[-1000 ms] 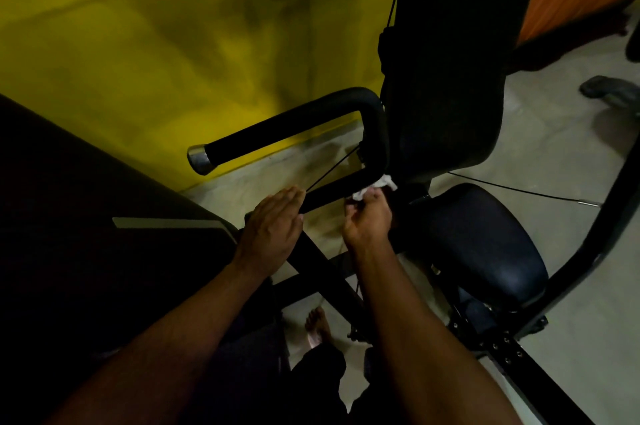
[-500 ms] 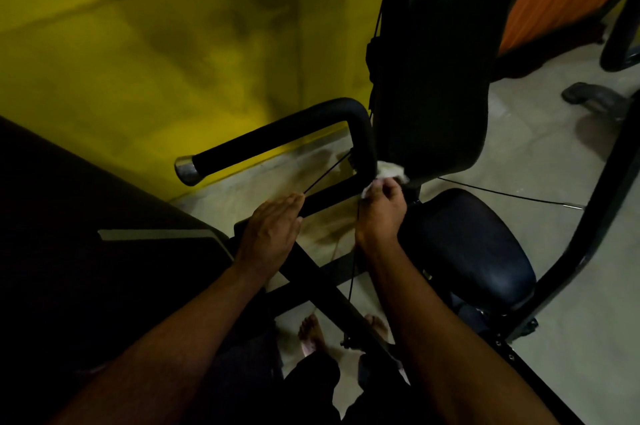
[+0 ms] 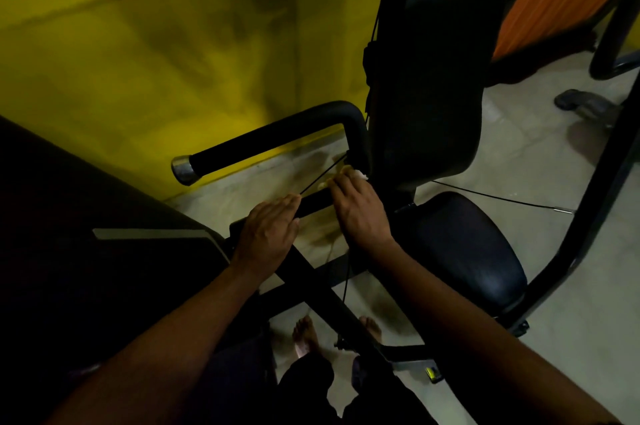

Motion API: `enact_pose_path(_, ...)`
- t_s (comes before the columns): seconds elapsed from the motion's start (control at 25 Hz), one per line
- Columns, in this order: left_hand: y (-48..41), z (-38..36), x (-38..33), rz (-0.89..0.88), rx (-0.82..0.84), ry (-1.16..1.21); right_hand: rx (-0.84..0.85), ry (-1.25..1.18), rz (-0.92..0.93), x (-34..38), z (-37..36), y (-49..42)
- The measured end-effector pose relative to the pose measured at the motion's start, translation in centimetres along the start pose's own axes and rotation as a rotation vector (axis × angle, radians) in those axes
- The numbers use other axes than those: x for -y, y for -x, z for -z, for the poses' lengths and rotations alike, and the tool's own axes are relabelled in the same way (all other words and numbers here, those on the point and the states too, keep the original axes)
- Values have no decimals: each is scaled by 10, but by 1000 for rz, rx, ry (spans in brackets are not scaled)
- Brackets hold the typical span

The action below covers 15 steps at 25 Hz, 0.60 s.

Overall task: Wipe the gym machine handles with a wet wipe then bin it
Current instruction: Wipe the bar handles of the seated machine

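A black padded machine handle [image 3: 273, 142] with a chrome end cap [image 3: 183, 169] curves down at its right end beside the backrest. My right hand [image 3: 360, 213] presses a small white wet wipe [image 3: 361, 175] against the lower bar where the handle bends; only a corner of the wipe shows past my fingertips. My left hand [image 3: 272, 234] lies flat with straight fingers on the lower black bar [image 3: 315, 200], left of the right hand.
The machine's black backrest [image 3: 440, 71] and seat pad [image 3: 467, 251] stand to the right. A thin cable [image 3: 498, 197] runs across the floor. A yellow wall [image 3: 138, 60] is behind. A dark slab fills the left. Frame bars [image 3: 332, 306] cross above my bare feet.
My right hand with the wipe has slid up along the lower bar toward the handle's bend. My left hand has stayed flat on the bar. The view has shifted slightly.
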State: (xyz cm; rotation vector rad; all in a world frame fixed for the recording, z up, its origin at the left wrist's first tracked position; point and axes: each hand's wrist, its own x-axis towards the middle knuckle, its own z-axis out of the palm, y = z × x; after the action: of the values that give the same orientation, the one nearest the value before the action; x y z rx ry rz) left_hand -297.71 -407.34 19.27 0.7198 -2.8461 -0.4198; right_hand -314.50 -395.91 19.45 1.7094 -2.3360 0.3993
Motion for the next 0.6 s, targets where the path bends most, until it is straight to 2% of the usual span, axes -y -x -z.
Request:
enact_pose_path(0.12,0,0,-1,-2,-4,9,-7,-65,101,-10,3,6)
enact_pose_path(0.16,-2,0,-2,-3,-3,15,-25,-119,74,-13,4,10)
enact_pose_path(0.2,-4,0,-3,-1,2,21,-55,-256,-64,-13,5,16)
enact_pose_path(0.32,-6,-2,-6,-1,17,9,-269,-951,-905,13,13,11)
enact_pose_path(0.4,-6,-3,-7,-7,30,-3,-411,-1140,-1219,32,16,3)
enact_pose_path(0.48,-8,-3,-8,-1,41,0,-409,-1406,-1439,31,14,-4)
enact_pose_path(0.6,-13,-4,-10,-3,35,24,-207,-1665,-1521,6,7,-7)
